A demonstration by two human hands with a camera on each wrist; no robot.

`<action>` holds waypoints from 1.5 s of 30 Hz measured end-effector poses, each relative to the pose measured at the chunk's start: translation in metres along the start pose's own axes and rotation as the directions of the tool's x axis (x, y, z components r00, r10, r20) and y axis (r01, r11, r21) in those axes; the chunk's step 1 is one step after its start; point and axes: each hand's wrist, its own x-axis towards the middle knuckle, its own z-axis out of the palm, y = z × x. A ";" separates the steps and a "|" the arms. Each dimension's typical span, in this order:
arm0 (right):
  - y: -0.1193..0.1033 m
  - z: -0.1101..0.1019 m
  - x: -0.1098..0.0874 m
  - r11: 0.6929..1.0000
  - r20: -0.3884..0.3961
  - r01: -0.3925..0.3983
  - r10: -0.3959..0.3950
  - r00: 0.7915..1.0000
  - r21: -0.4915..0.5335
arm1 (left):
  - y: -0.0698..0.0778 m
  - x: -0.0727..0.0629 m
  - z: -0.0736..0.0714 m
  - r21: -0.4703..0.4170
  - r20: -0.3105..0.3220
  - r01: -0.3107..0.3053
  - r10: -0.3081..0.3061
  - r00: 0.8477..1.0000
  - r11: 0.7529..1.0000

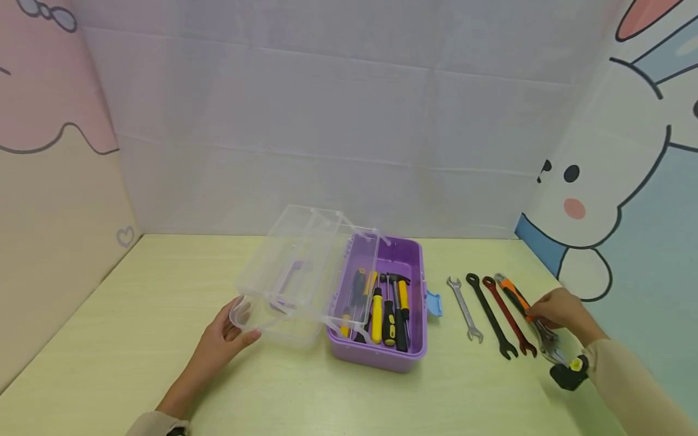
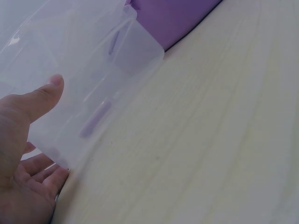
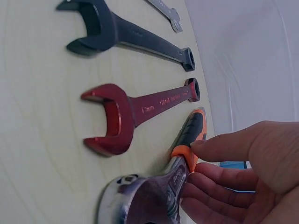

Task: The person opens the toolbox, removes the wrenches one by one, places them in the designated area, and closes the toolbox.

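My left hand holds the clear plastic lid of a purple toolbox at its outer corner. In the left wrist view the thumb lies over the lid and the fingers are behind its edge. The lid is swung out to the left. At the right, my right hand pinches an adjustable wrench by its black and orange handle, thumb on the orange collar. The wrench's silver head points toward the table's near side. Beside it lie a red wrench, a black wrench and a silver wrench.
Inside the toolbox are a hammer, a yellow-handled tool, a black and yellow screwdriver and other tools, some seen through the lid. A blue latch sticks out on the box's right side. A white curtain hangs behind the table.
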 end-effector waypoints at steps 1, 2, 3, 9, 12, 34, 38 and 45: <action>0.000 0.000 -0.001 1.000 -0.009 0.004 -0.004 1.000 -0.004 | 0.000 0.000 0.000 -0.001 0.002 0.001 -0.001 1.000 1.000; 0.000 0.000 -0.002 1.000 -0.018 0.010 -0.010 1.000 -0.008 | 0.000 0.000 0.000 -0.001 0.004 0.004 -0.004 1.000 1.000; 0.000 0.000 -0.003 1.000 -0.026 0.012 -0.012 1.000 -0.006 | -0.001 0.000 0.000 -0.004 0.007 0.005 -0.005 1.000 1.000; -0.004 0.000 -0.004 0.996 -0.031 0.015 -0.012 0.999 0.083 | -0.003 0.002 -0.001 -0.003 0.016 -0.003 0.004 1.000 1.000; -0.010 0.002 -0.005 0.989 -0.025 0.025 -0.021 0.999 0.143 | -0.003 0.003 -0.002 -0.006 0.016 -0.010 0.010 1.000 1.000; -0.065 0.046 -0.021 0.928 0.031 0.147 -0.168 0.985 0.343 | -0.004 0.002 -0.001 -0.020 0.024 0.018 -0.018 1.000 1.000; -0.072 0.053 -0.023 0.906 0.053 0.163 -0.199 0.978 0.391 | -0.004 0.001 -0.001 -0.022 0.022 0.017 -0.016 1.000 1.000; -0.081 0.067 -0.022 0.864 0.097 0.132 -0.204 0.974 0.486 | -0.003 0.001 0.000 -0.019 0.016 0.013 -0.013 1.000 1.000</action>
